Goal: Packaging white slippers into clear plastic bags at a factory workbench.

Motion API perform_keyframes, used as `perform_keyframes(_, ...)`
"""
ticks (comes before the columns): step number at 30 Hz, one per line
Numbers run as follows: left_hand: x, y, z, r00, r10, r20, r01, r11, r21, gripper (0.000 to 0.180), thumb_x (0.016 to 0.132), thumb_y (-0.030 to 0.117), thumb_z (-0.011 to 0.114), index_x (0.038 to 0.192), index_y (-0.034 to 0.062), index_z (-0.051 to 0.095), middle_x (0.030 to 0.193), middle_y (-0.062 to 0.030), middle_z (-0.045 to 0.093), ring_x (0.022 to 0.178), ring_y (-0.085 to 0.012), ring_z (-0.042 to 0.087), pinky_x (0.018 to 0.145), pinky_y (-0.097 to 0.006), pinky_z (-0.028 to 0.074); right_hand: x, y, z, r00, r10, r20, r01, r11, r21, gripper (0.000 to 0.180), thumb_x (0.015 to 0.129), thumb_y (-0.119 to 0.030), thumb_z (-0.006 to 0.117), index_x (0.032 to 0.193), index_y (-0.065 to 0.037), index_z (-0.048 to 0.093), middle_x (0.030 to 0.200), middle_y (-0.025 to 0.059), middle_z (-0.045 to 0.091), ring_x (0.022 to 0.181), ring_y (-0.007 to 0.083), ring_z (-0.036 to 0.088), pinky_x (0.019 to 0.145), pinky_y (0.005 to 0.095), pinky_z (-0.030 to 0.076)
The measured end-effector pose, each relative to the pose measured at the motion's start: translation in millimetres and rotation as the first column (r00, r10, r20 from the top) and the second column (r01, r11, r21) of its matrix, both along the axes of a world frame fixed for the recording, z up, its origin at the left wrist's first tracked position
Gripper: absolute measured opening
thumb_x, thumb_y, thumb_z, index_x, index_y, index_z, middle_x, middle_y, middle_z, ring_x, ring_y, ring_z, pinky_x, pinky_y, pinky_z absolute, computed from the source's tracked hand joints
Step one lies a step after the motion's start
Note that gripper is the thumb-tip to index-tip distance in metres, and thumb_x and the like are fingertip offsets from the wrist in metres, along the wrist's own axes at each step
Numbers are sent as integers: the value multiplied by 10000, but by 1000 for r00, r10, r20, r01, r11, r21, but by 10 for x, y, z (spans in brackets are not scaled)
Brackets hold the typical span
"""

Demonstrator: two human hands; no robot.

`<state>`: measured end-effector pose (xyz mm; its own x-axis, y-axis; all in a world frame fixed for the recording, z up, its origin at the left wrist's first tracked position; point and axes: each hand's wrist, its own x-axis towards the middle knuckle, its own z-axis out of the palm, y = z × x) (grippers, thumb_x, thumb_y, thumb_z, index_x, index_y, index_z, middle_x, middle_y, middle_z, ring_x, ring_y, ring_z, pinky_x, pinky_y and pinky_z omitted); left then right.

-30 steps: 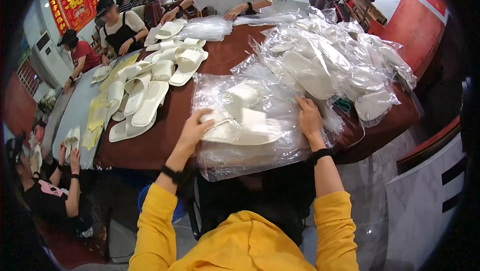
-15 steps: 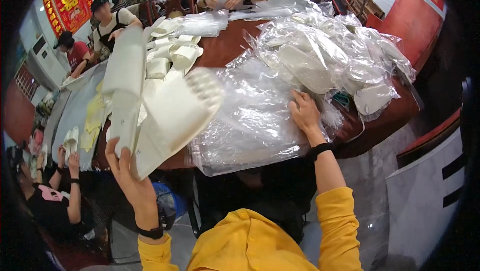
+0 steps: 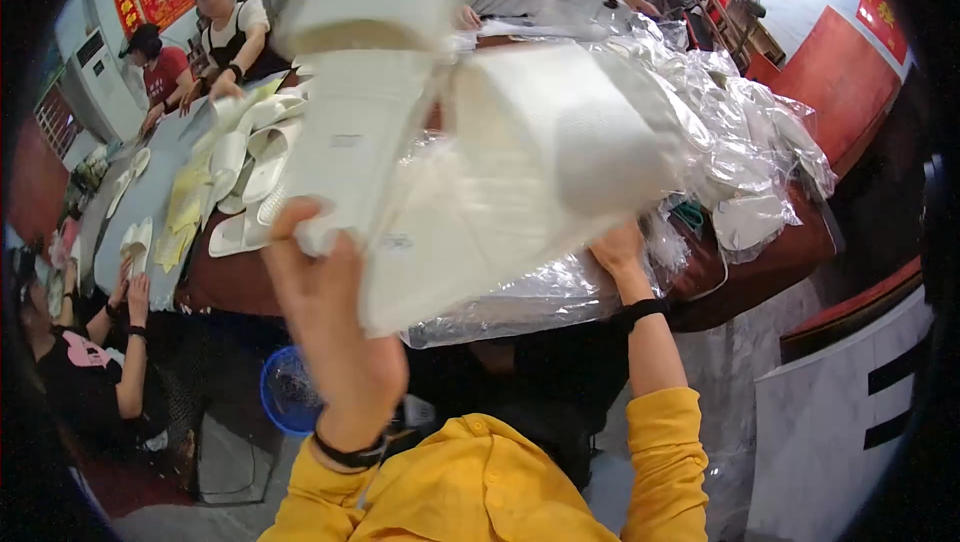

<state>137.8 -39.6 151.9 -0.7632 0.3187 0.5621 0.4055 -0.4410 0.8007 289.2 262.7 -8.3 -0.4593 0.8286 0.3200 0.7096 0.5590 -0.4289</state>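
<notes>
White foam slide slippers with broad straps, one pair (image 3: 500, 172): up in front of the camera over the near side of the table, toes pointing away from the wearer, fanned into a V. Left hand (image 3: 335, 332) has thumb and fingers closed on the heel ends. Right hand (image 3: 620, 242) is down at the flat stack of transparent plastic bags (image 3: 520, 307); fingertips are hidden by the slippers, so can't tell if they pinch film or just rest.

Handling: I'd narrow the V so the two run side by side. That spread likely lets the right one swing, and it blocks sight of the other hand. Foam looks light; an even pinch on both heels should do. Film looks slick, so steady pressure from the right hand should stop the stack creeping.

Edges: bag stack reaches the front edge of the table under a brown-red cloth (image 3: 235, 287). Right side is tight: heap of bagged white slippers (image 3: 745, 137) just beyond that hand. Left has the loose pile of unbagged white slippers (image 3: 265, 157). Round blue bucket (image 3: 285, 392) sits below, near the left forearm. Best room: upward and back toward the wearer.
</notes>
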Motion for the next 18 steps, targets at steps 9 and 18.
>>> perform_keyframes(9,14,340,-1379,883,-204,422,328,912,-246,391,914,35,544,1284,93,428,1156,-40,444,937,-108,466,845,-226,407,-77,-116,33,999,43,-3,-43,993,110,627,801,-433,684,1315,-100,551,1310,119,526,1165,350,509,963,430,443)
perform_keyframes(18,26,338,-1505,799,-341,495,487,850,-200,718,833,-91,547,1454,138,268,1350,-111,415,1178,-183,485,924,-281,474,242,207,-13,995,61,-81,-72,987,-142,659,811,-461,665,1374,-155,512,1386,117,473,1248,330,470,996,418,435)
